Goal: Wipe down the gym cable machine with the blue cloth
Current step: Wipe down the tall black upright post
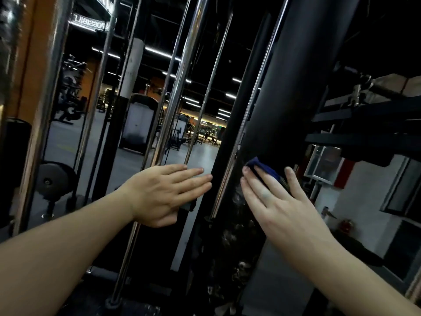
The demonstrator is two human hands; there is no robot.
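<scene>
Blue cloth (pixel 264 168): dark, bunched small, mostly covered by fingers, with only its upper edge and one rounded corner peeking out. Pressed against the wide matte black post (pixel 293 87) of the machine, near the post's left edge and low on its visible length. Just left of it, a thin chrome strip (pixel 230 176) running up along the post. Below the cloth, pale smears and scuffs (pixel 237 236) down the post's face.

Right grip (pixel 280 208): spread flat, back of the hand toward the camera, fingers straight and laid over the cloth, pushing it onto the post. One finger fanned off to the right, past the cloth, its tip on the bare black surface. No curl, no pinch.

Left grip (pixel 159 195): also flat, fingers straight and pressed together, pointing right toward the post, tips just short of its edge. Stretched across the front of two slanted chrome rods (pixel 182 71); contact with them not clear. Something small and dark at the lower edge of the palm, too dim to tell.

Farther left, a round weight plate (pixel 53 181) low beside an orange upright (pixel 34 87). Behind the rods, grey gym floor (pixel 200 156) and rows of strip lights (pixel 159 52) overhead.
</scene>
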